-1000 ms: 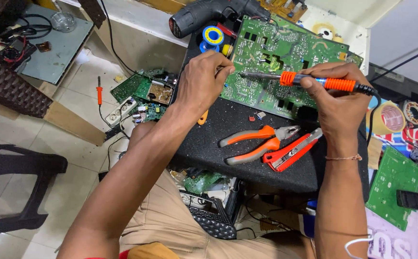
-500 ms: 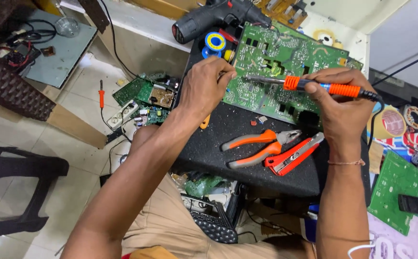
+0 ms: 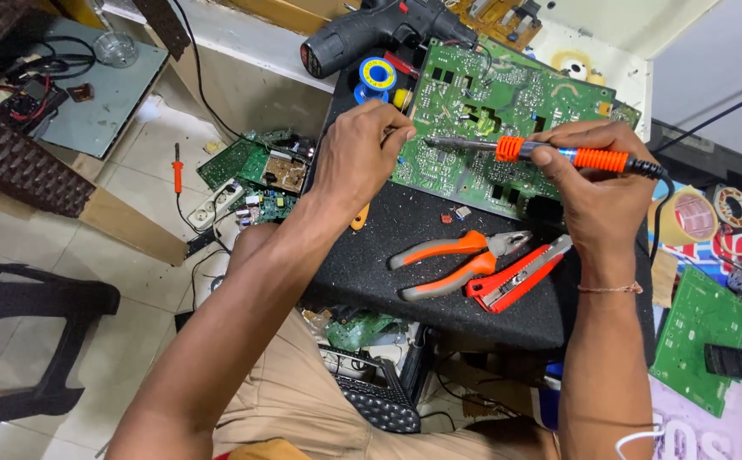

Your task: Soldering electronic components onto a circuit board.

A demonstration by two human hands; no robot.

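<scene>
A large green circuit board (image 3: 507, 111) lies on a black foam pad (image 3: 439, 281). My right hand (image 3: 597, 183) grips a soldering iron (image 3: 550, 153) with an orange and blue handle, held level, its metal tip pointing left over the board. My left hand (image 3: 362, 153) rests at the board's left edge, fingers pinched together right by the tip; whether they pinch anything thin I cannot tell.
Orange-handled pliers (image 3: 456, 260) and a red utility knife (image 3: 516, 277) lie on the pad below the board. A black power drill (image 3: 371, 34) and a solder spool (image 3: 377, 75) sit behind. Tape rolls (image 3: 686, 213), another green board (image 3: 699, 336) at right; boards and a screwdriver (image 3: 177, 166) on the floor.
Both hands and the soldering iron stay at the board's left part; the iron tip and my left fingers keep close together. Only the view has shifted slightly.
</scene>
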